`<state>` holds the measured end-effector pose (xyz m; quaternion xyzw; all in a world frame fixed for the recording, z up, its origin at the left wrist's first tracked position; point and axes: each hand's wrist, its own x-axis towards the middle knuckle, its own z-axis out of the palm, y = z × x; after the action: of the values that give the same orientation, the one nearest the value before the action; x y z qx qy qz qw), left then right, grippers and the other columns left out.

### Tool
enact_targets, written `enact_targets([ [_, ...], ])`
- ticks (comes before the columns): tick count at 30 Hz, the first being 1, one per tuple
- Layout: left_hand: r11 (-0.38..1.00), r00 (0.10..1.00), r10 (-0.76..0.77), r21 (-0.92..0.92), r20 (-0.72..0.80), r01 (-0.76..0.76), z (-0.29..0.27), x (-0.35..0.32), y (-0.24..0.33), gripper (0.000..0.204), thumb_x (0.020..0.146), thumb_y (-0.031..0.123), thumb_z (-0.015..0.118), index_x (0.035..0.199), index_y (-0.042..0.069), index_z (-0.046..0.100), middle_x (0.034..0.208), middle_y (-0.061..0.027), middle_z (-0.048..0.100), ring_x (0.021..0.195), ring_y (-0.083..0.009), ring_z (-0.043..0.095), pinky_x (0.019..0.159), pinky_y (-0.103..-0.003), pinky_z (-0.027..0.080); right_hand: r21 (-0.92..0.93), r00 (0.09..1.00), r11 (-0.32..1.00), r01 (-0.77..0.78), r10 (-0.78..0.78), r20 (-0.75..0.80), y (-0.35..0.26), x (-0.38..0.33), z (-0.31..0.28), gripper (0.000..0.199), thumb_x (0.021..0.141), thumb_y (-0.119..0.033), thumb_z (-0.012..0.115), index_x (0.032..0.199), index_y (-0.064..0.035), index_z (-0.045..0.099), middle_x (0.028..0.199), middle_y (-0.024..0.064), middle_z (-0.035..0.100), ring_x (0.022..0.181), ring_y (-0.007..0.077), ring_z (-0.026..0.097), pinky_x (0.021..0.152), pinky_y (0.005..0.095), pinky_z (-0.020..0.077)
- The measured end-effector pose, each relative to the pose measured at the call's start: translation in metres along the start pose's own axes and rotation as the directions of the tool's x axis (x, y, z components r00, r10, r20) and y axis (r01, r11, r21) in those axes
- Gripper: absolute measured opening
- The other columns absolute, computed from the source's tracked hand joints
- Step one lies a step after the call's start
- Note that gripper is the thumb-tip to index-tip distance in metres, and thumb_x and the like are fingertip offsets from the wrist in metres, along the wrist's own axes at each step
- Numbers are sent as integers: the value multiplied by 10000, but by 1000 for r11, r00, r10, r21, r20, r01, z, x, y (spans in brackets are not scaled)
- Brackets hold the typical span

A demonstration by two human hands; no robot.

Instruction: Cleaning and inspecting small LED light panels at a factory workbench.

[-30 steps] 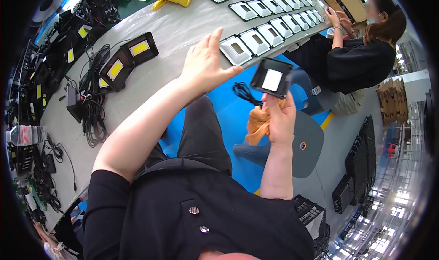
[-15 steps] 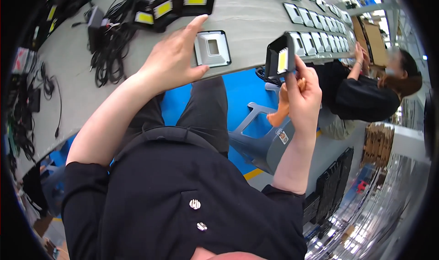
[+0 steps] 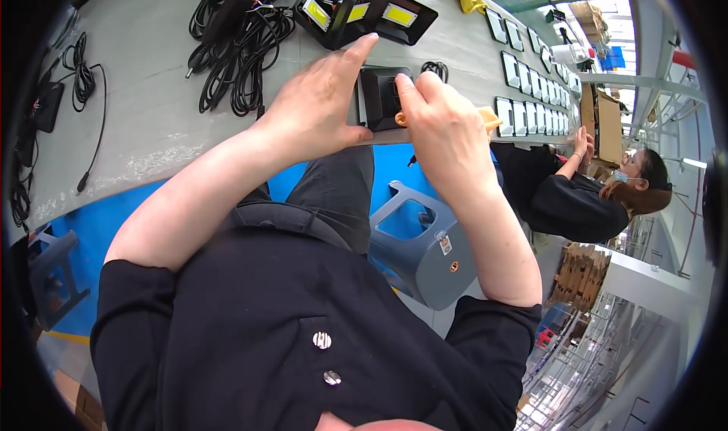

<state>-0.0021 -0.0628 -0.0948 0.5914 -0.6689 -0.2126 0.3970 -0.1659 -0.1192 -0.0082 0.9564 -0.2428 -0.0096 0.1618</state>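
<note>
A black floodlight housing [image 3: 378,97] lies back-up at the near edge of the grey table [image 3: 136,127]. My left hand [image 3: 315,108] grips its left side, index finger stretched along its top edge and thumb under it. My right hand [image 3: 447,127] rests on its right side, fingertips on the back, and is closed around an orange object [image 3: 487,114] whose ends stick out at both sides of the hand. What the object is cannot be made out.
Tangled black cables [image 3: 227,59] and floodlights with yellow panels [image 3: 379,12] lie beyond my hands. A row of lamps [image 3: 531,78] runs along the table toward a seated co-worker [image 3: 584,196]. A grey stool [image 3: 425,249] stands by my knee on the blue floor.
My right hand brought the floodlight down from in front of me onto the table edge, back-up. My left hand moved off the lamp on the table and closed on this one.
</note>
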Motion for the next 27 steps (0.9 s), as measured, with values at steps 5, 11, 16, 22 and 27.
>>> enact_targets([
  [5, 1000, 1000, -23, 2, 12, 23, 1, 0, -1, 1098, 628, 213, 839, 1474, 81, 151, 1309, -219, 461, 1212, -367, 471, 1021, -423, 403, 44, 999, 999, -10, 9, 41, 3, 5, 5, 151, 746, -41, 616, 887, -32, 563, 841, 71, 530, 790, 197, 618, 682, 315, 516],
  [11, 1000, 1000, -11, 25, 16, 11, 4, 1, -3, 1094, 630, 235, 839, 1472, 72, 160, 1318, -218, 452, 1218, -361, 466, 1021, -428, 402, 159, 999, 987, -4, -3, 42, 9, 10, 9, 115, 750, -40, 622, 846, -35, 560, 840, 83, 542, 808, 219, 628, 691, 324, 521],
  [16, 990, 991, 98, 110, -91, -88, 10, 4, 1, 803, 602, 210, 841, 1284, 65, 442, 1243, -146, 544, 1119, -348, 539, 947, -408, 446, 220, 999, 975, -9, -2, 49, 13, 12, 11, 94, 778, -60, 622, 832, -26, 553, 824, 83, 549, 823, 240, 632, 698, 343, 518],
  [22, 961, 997, 80, 266, 7, -79, 2, 14, 16, 512, 642, 217, 802, 1044, 56, 530, 1043, -95, 587, 981, -321, 586, 890, -407, 453, 669, 989, 738, -93, 145, -23, 38, -1, 19, 537, 721, -136, 747, 1223, -70, 570, 1144, 154, 535, 1001, 319, 585, 852, 385, 491],
  [27, 942, 989, 145, 309, -14, -133, 2, 14, 15, 579, 597, 253, 817, 1040, 25, 522, 1059, -158, 543, 1055, -330, 535, 897, -418, 446, 642, 843, 578, -503, 491, 219, 44, -48, 45, 759, 713, -261, 784, 1364, -97, 431, 1039, 172, 565, 961, 321, 580, 828, 386, 483],
])
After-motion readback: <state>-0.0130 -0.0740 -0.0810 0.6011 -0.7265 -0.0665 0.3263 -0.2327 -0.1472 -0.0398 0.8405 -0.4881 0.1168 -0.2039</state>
